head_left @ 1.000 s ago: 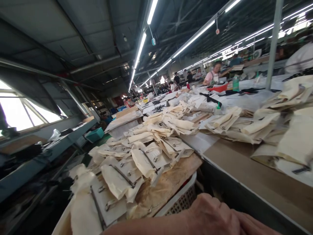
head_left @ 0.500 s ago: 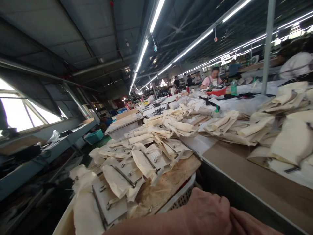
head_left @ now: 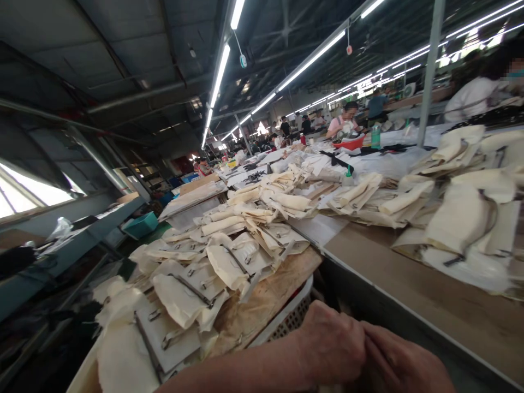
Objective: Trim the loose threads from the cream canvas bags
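Note:
My left hand (head_left: 333,341) is curled into a closed grip at the lower edge of the head view, its forearm coming in from the left. Against it, on the right, my right hand (head_left: 403,357) has its fingers bent and pressed together. The hands meet at the fingertips, and whatever lies between them is hidden below the knuckles. Just beyond my left hand is a white plastic basket (head_left: 305,297) with a perforated side. Cream fabric pieces (head_left: 186,292) with dark zipper-like strips and metal buckles lie spread over the brown board (head_left: 266,297) to the left.
A long worktable (head_left: 368,267) runs away on the right, bearing more cream pieces (head_left: 458,218), a green bottle (head_left: 375,136) and a red basin (head_left: 349,143). A teal bin (head_left: 140,225) stands at left. Co-workers sit farther back; a metal post (head_left: 432,71) rises on the right.
The view has swung slightly right, so the tables and fabric pieces sit farther left. My hands remain together, and more of my right hand shows.

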### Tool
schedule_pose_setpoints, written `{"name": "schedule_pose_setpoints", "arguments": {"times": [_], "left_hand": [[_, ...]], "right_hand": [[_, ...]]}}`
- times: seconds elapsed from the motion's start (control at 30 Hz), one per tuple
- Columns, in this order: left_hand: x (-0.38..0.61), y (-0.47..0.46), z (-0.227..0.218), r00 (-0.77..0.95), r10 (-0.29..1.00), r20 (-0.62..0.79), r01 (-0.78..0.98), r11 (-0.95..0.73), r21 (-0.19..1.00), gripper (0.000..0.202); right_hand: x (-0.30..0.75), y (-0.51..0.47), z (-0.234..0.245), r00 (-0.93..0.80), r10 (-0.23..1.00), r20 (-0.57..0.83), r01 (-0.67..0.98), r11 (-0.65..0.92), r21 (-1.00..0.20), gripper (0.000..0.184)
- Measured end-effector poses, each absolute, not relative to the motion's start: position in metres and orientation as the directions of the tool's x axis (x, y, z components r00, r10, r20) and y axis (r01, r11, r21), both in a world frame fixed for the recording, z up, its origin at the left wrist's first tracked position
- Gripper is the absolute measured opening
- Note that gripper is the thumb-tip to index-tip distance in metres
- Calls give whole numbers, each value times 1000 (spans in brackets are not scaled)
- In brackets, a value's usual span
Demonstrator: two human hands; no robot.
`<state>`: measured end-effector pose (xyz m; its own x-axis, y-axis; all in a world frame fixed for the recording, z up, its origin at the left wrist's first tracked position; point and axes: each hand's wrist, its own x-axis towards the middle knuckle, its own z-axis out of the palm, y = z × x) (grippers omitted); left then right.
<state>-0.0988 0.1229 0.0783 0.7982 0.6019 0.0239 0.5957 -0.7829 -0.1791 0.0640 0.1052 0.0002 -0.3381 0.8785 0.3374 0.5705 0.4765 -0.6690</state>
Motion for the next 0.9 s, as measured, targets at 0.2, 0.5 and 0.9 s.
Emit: {"name": "schedule_pose_setpoints", "arguments": {"times": [0.2,0.5,0.9], "left_hand": [[-106,127,95,648,760,-51,757,-634,159,15],[-93,132,86,481,866,-140,770,-340,540,19],[-87,152,82,439,880,-182,792,-284,540,17]], "right_hand": [[69,105,28,-232,966,115,578,232,-782,38],[96,98,35,-166,985,-36,374,29,-927,48],[97,99,-5,-201,973,-112,129,-87,-988,43]]}}
